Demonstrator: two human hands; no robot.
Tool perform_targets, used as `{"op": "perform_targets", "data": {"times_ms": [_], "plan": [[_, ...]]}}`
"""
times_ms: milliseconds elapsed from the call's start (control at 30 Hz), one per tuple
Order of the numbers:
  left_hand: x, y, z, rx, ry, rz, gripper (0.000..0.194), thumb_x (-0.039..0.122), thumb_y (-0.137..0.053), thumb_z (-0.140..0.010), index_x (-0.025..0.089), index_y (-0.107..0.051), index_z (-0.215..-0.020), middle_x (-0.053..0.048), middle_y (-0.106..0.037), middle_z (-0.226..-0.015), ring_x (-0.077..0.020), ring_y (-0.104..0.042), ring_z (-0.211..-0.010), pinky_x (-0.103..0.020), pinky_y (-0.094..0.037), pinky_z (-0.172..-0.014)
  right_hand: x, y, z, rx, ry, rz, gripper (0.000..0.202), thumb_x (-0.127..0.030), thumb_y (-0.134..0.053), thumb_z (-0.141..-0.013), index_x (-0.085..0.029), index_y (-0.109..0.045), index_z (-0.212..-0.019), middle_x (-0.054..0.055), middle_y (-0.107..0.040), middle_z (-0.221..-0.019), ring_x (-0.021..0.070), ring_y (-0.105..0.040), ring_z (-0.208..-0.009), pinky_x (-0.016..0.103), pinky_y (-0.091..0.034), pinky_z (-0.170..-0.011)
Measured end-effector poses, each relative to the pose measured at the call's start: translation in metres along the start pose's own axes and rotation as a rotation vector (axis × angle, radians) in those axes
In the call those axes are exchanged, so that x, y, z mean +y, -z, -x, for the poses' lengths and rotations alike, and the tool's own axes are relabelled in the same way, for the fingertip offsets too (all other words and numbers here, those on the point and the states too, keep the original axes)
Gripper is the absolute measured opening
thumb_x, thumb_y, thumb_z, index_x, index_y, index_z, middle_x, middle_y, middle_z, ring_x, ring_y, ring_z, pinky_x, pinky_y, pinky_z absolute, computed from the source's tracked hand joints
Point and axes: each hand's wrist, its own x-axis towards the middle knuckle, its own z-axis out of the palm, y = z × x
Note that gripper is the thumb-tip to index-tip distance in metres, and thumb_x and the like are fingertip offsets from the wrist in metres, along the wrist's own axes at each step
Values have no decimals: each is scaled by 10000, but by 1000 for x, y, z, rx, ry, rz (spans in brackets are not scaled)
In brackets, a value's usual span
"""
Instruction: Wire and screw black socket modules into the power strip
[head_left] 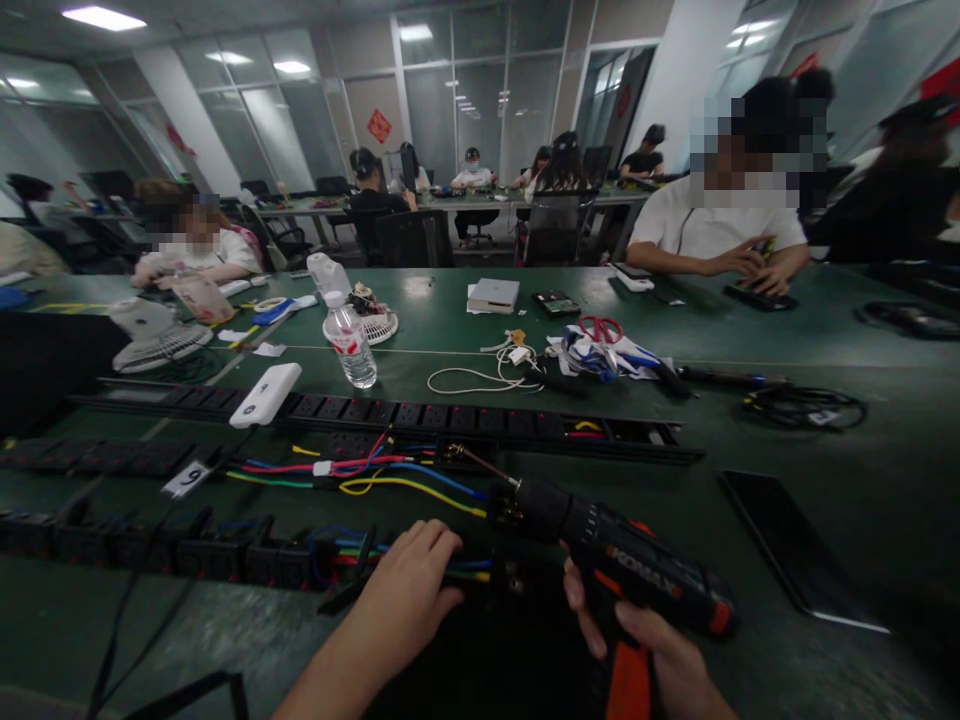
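Observation:
My right hand (664, 640) is wrapped around the handle of a black and orange cordless drill (645, 565). Its long bit (487, 465) points up and left, with the tip near brass-coloured contacts in an opened power strip (454, 452). In the lower middle, my left hand (409, 575) is curled over coloured wires (469, 575) of the nearest black power strip (214, 555). What lies under its fingers is hidden. Red, blue, green and yellow wires (412, 490) run along the middle strip to a dark end piece (506, 505) below the drill chuck.
A smartphone (795, 550) lies at right. Beyond the strips stand a water bottle (350, 345), a white power bank (266, 395), a white cable (465, 380), red-handled scissors (600, 330) and a soldering iron (735, 377). A person (720, 225) works across the table (420, 290).

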Motion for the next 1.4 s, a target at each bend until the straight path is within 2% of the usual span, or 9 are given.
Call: {"op": "perform_targets", "data": {"times_ms": [133,267,433,600,800,933,1100,1267,1400], "plan": [[-16,-10,3,12,28,-127,161,231,-638,-901,222,-621,-1061,-40,-639,-1071,-255,-558,-1019,-396,-426,-906,-3,-2,-1,12,-11,4,425,-466,-623,-853,-208,-651,-1190,67,-670,-896,126,-540,-519,277,-407,-531],[-23,-17,2,24,-33,-61,92,195,-587,-943,219,-628,-1021,-23,-647,-1020,-222,-553,-979,-367,-419,-900,-3,-4,-2,29,-22,4,426,-479,-623,-847,-215,-662,-1180,63,-674,-886,127,-533,-514,273,-401,-521],[-26,-21,3,111,-68,30,74,189,-576,-951,227,-639,-956,-14,-615,-968,-208,-523,-952,-365,-385,-879,-3,-6,-2,48,-28,16,413,-476,-633,-846,-214,-677,-1162,66,-676,-873,133,-538,-525,271,-406,-513],[-22,-18,4,143,-83,81,59,168,-604,-928,222,-628,-920,4,-598,-913,-186,-516,-936,-372,-327,-897,-3,-7,-3,44,-44,32,442,-490,-639,-837,-212,-672,-1178,70,-680,-861,138,-540,-512,275,-409,-502],[-14,-13,2,92,-104,128,58,176,-588,-931,217,-613,-899,11,-611,-914,-174,-525,-922,-341,-315,-838,-3,0,-6,47,-31,50,419,-467,-615,-853,-203,-650,-1177,81,-679,-866,155,-552,-513,300,-431,-514],[-8,-13,0,45,-117,146,55,177,-588,-924,222,-609,-900,15,-619,-927,-171,-533,-929,-331,-321,-836,-3,6,-7,59,-3,54,422,-448,-611,-858,-237,-590,-1223,66,-668,-869,152,-537,-512,298,-423,-508],[-4,-9,-1,-1,-77,139,66,206,-557,-940,229,-606,-903,8,-624,-951,-183,-542,-952,-341,-333,-858,-6,1,-3,134,-14,30,343,-437,-611,-853,-252,-616,-1142,49,-663,-863,143,-523,-520,291,-403,-519],[-3,-5,-5,-52,-65,119,90,251,-548,-952,231,-608,-888,13,-622,-950,-189,-549,-959,-354,-342,-866,-8,0,-3,92,-14,32,392,-448,-635,-837,-227,-622,-1160,54,-670,-845,147,-531,-510,295,-412,-521],[-1,-4,-8,-68,-89,79,106,214,-522,-960,225,-602,-892,10,-608,-969,-184,-534,-962,-337,-362,-875,-8,-1,-4,100,-27,30,409,-475,-647,-819,-194,-653,-1116,61,-667,-840,130,-520,-490,278,-381,-498]]}}
